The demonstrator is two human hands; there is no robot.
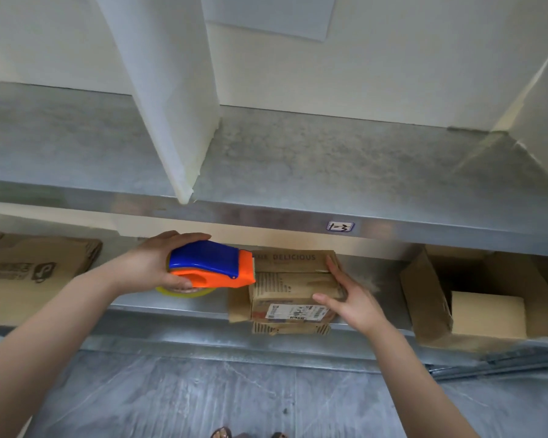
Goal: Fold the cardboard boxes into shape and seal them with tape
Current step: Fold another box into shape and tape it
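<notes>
A small brown cardboard box point(293, 279) printed "DELICIOUS", with a white shipping label on its front, sits on the lower metal shelf point(171, 306). My left hand point(159, 263) grips a blue and orange tape dispenser point(212, 265) holding a roll of clear tape; its toothed end meets the box's left top edge. My right hand point(345, 295) rests on the box's right side, fingers straight on the top and thumb along the front. Another flattened printed piece lies under the box.
Flattened cardboard point(35, 273) is stacked at the left of the lower shelf. An open brown box point(431, 298) with a smaller plain box point(487, 314) inside stands at the right. Above runs an upper metal shelf point(298, 172) with white dividers point(178, 99).
</notes>
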